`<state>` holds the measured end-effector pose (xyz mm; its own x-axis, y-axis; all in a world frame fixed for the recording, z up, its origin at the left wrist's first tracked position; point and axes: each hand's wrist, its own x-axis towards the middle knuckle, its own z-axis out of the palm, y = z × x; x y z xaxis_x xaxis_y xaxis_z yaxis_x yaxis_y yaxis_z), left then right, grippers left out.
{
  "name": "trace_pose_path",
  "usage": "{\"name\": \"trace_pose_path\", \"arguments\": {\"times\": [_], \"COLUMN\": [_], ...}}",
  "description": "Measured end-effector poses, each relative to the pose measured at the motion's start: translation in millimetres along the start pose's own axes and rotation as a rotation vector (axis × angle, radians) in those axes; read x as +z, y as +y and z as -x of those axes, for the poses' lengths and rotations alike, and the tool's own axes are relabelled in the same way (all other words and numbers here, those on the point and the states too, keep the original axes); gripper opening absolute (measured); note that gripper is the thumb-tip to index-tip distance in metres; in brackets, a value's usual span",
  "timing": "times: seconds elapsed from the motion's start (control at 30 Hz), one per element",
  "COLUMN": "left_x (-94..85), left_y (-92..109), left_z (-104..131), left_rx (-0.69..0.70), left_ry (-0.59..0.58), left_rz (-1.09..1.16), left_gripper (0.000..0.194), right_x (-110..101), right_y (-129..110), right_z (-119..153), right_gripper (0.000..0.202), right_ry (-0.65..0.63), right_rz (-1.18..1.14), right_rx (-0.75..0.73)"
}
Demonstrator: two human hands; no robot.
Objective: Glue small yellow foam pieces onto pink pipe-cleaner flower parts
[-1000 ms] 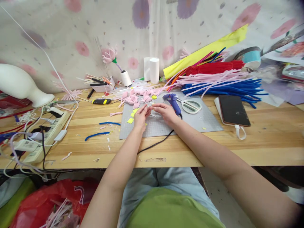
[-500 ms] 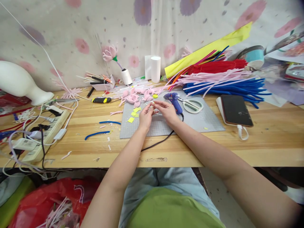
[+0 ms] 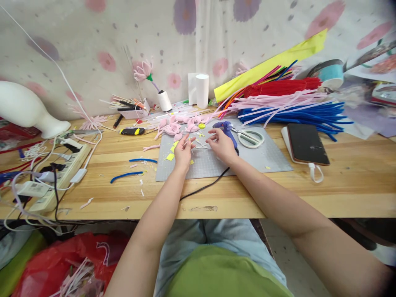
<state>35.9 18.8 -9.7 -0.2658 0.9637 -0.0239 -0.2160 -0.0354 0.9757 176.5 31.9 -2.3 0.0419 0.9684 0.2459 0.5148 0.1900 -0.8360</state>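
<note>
Over the left part of the grey cutting mat (image 3: 262, 159), my left hand (image 3: 183, 152) has its fingers closed around something thin and pale, too small to name. My right hand (image 3: 221, 144) hovers apart from it with curved, spread fingers, holding nothing I can see, beside the blue glue gun (image 3: 228, 131). White scraps (image 3: 202, 145) lie between the hands. Pink fuzzy petals (image 3: 172, 127) are behind my left hand, and yellow paper pieces (image 3: 170, 156) are next to it. White-handled scissors (image 3: 251, 139) rest right of the glue gun.
Pink stems (image 3: 278, 101) and blue stems (image 3: 284, 116) are piled at the back right, near a dark phone (image 3: 307, 144). A power strip (image 3: 62, 177) with cables is at the left. A yellow-black cutter (image 3: 132, 131) and blue stem pieces (image 3: 126, 175) lie left of the mat.
My hands were together over the mat and have moved apart. My left hand shifted left with a thin item, and my right hand opened and moved slightly right.
</note>
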Motion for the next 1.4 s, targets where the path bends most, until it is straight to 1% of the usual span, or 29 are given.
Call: {"name": "trace_pose_path", "arguments": {"times": [0.07,0.17,0.23,0.3,0.37,0.43,0.57,0.7,0.77,0.83,0.9,0.93,1.1,1.17,1.23,1.3,1.4], "left_x": [-5.1,-10.9,-13.0,-14.0,-14.6,-15.5,-20.3,-28.1,-30.1,-29.4,-26.1,-23.7,-12.4,-10.0,-8.8,-8.4,-7.9], "left_y": [3,7,7,6,3,1,0,-2,-3,-3,-2,-1,0,1,1,2,2], "left_z": [-3,-7,-9,-11,-12,-13,-17,-24,-25,-25,-22,-20,-7,-3,-1,1,1], "left_rx": [-0.015,-0.031,-0.024,-0.004,0.031,0.069,0.095,0.130,0.143,0.137,0.123,0.116,0.072,0.016,-0.065,-0.133,-0.174], "left_ry": [0.033,0.075,0.099,0.111,0.109,0.108,0.162,0.219,0.231,0.232,0.201,0.170,-0.038,-0.098,-0.143,-0.160,-0.105], "left_rz": [0.019,0.043,0.036,0.009,-0.023,-0.050,-0.132,-0.257,-0.277,-0.250,-0.195,-0.161,-0.005,0.014,0.004,-0.013,-0.001], "left_gripper": [0.038,0.037,0.035,0.034,0.033,0.032,0.032,0.032,0.032,0.031,0.030,0.029,0.021,0.019,0.016,0.014,0.013], "right_x": [-2,-1,1,3,4,5,8,7,6,5,6,6,10,10,9,8,9], "right_y": [-1,1,4,9,13,16,20,19,18,16,14,14,15,15,11,5,-8], "right_z": [2,2,0,-1,-1,-1,0,2,3,4,4,4,1,-1,-2,-5,-12], "right_gripper": [0.032,0.027,0.020,0.016,0.016,0.020,0.020,0.020,0.023,0.028,0.033,0.036,0.048,0.046,0.039,0.029,0.020], "right_ry": [-0.045,-0.093,-0.096,-0.077,-0.060,-0.076,-0.197,-0.322,-0.396,-0.445,-0.452,-0.443,-0.341,-0.272,-0.210,-0.179,-0.194], "right_rz": [0.073,0.158,0.197,0.232,0.275,0.318,0.352,0.312,0.268,0.218,0.170,0.142,-0.083,-0.095,-0.030,0.089,0.318], "right_rx": [0.036,0.034,-0.029,-0.133,-0.219,-0.277,-0.388,-0.474,-0.511,-0.527,-0.504,-0.468,-0.170,-0.123,-0.122,-0.131,-0.119]}}
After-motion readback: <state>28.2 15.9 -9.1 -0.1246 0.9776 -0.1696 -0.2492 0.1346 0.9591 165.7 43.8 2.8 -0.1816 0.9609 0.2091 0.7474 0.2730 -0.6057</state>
